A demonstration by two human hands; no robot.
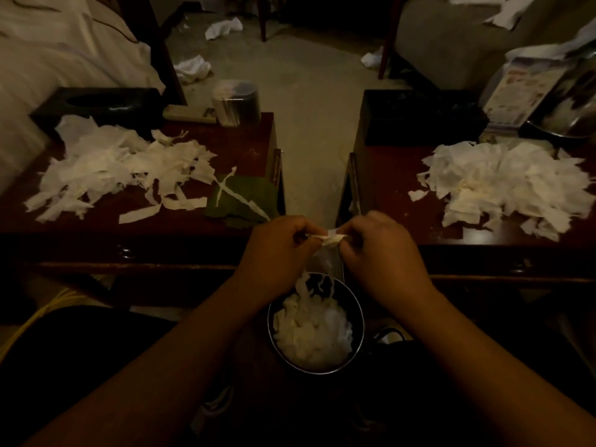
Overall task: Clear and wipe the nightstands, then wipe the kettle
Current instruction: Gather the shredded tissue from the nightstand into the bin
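Both grips, left hand (277, 243) and right hand (379, 245), pinch one tissue (329, 239); best released straight above the bin (316, 324) at six o'clock.

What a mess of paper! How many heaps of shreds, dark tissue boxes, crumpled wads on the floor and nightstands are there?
Heaps of white shreds: 2, on the left nightstand and the right nightstand
Dark tissue boxes: 2
Crumpled wads on the floor: 4
Nightstands: 2
Total: 10

White paper shreds (129, 169), green cloth (245, 201), dark-red nightstands (225, 227).
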